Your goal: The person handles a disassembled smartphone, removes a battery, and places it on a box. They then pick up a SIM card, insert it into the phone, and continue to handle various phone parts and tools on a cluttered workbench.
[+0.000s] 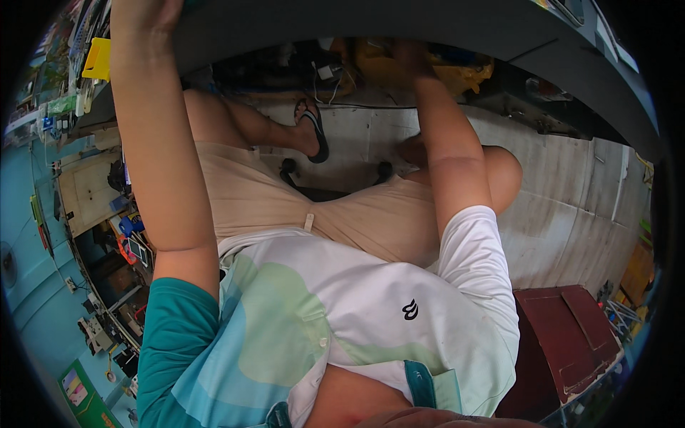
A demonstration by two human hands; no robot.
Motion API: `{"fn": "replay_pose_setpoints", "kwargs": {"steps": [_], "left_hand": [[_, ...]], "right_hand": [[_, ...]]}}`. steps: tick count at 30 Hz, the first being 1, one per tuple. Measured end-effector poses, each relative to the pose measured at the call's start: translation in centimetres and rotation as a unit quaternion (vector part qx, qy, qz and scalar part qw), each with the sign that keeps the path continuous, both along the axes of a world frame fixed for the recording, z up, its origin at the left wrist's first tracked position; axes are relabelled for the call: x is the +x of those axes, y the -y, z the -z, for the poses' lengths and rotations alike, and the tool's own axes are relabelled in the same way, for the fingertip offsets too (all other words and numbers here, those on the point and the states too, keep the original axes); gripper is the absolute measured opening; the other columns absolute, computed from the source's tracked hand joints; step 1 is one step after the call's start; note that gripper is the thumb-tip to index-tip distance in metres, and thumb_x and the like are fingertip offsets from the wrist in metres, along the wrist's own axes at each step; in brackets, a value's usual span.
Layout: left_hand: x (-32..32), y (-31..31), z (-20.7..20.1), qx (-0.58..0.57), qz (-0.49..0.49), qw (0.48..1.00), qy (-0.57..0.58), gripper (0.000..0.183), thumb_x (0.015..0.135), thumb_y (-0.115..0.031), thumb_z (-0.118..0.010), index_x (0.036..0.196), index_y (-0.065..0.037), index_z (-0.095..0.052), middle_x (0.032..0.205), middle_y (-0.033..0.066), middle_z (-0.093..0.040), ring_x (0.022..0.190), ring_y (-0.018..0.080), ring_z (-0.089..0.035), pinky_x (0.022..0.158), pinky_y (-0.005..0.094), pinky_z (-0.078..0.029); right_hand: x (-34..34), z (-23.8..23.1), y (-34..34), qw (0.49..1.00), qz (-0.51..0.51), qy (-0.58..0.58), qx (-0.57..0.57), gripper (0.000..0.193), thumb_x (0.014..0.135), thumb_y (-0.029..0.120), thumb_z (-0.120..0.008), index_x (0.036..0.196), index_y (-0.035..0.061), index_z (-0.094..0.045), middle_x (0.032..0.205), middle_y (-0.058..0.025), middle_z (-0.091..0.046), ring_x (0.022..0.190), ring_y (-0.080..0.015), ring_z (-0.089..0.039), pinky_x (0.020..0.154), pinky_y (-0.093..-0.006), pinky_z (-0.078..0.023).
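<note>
My left arm reaches forward to the upper left. Only the wrist and heel of my left hand (163, 13) show, over the dark grey desk edge (264, 20); the fingers are cut off by the top of the picture. Under that edge, my right hand (409, 55) goes into shadow at a yellow plastic bag (457, 71). Its fingers are hidden, so I cannot tell whether it holds any of the bag. Left of the bag lie dark items and a small white plug-like piece (326, 72) with thin pale cables.
I sit with knees apart, a sandalled foot (311, 128) on the pale floor (556, 214). A dark red box-like piece (564, 342) stands at the lower right. Cluttered shelves (132, 242) line the blue wall at left. A yellow holder (97, 60) is beside my left forearm.
</note>
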State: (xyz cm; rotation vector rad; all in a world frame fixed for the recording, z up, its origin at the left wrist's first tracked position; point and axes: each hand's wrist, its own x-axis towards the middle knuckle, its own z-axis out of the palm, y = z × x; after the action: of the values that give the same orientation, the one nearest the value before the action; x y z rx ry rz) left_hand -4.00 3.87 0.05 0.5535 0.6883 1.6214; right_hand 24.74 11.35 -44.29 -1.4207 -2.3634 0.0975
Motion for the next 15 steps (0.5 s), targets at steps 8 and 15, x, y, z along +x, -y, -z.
{"fn": "replay_pose_setpoints", "kwargs": {"steps": [8,15], "left_hand": [[1.9,1.1,-0.1,0.043,0.01,0.994,-0.1,0.032,0.1,-0.01,-0.061,0.125,0.01,-0.063,0.112,0.0133,-0.074,0.097,0.0165,-0.073,0.087,0.0281,-0.058],[0.8,0.5,-0.2,-0.003,0.037,0.999,0.028,0.032,0.1,-0.009,-0.062,0.126,0.009,-0.063,0.114,0.0134,-0.073,0.098,0.0163,-0.072,0.087,0.0275,-0.057]], "right_hand": [[0.2,-1.2,0.4,0.998,0.03,-0.021,-0.041,0.05,0.095,0.035,-0.065,0.136,0.0065,-0.063,0.136,-0.0212,-0.062,0.13,-0.04,-0.055,0.113,-0.0524,-0.04],[1.8,-1.9,-1.6,0.992,0.082,-0.084,0.041,0.051,0.096,0.036,-0.064,0.138,0.0064,-0.062,0.138,-0.0212,-0.06,0.132,-0.04,-0.054,0.114,-0.0523,-0.039]]}}
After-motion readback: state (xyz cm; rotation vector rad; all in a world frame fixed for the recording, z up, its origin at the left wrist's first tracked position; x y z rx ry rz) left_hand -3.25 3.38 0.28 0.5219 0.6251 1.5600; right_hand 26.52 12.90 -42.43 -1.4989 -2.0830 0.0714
